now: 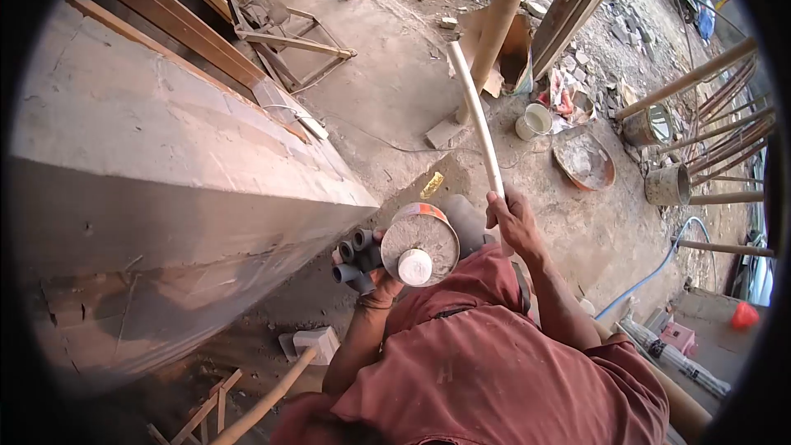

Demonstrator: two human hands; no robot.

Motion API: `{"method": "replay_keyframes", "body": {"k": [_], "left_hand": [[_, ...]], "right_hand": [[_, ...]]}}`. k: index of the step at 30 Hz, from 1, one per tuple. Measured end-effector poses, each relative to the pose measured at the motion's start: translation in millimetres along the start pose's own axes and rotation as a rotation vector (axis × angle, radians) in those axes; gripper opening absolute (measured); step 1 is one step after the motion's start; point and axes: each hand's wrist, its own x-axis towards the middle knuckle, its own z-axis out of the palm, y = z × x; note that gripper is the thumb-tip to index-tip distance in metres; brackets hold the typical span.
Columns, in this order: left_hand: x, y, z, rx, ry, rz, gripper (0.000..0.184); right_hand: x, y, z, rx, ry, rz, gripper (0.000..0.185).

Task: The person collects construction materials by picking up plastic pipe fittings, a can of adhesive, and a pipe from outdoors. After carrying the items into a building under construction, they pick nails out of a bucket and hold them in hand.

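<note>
My left hand (383,287) is closed around several dark grey pipe fittings (354,259), left of my body. Close beside it is a round container (422,235) with an orange-marked rim and a grey, dusty top, and a small white round piece (414,267) rests at its near edge. How the container is supported is hidden. A long pale pipe (478,119) is gripped near its lower end in my right hand (515,221); it slants up and away to the left.
A plastered wall (198,140) fills the left side. Bamboo poles (503,21) stand ahead. A white bucket (535,121), a round pan (585,160) and more buckets (666,185) are at the right, with a blue hose (647,276) nearer.
</note>
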Motion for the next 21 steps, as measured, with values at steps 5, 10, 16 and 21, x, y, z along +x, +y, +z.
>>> {"method": "replay_keyframes", "body": {"k": [5,10,16,21], "left_hand": [[119,30,11,-0.041,-0.038,0.097,0.039],[269,60,0,-0.091,-0.123,0.275,0.032],[512,118,11,-0.093,-0.291,0.494,0.025],[659,178,27,-0.135,0.040,0.318,0.061]], "right_hand": [[161,-50,60,0.262,-0.016,0.163,0.040],[379,-50,111,0.373,-0.058,0.410,0.045],[647,-79,143,0.248,-0.114,0.409,0.036],[800,-195,107,-0.106,-0.185,0.205,0.029]]}}
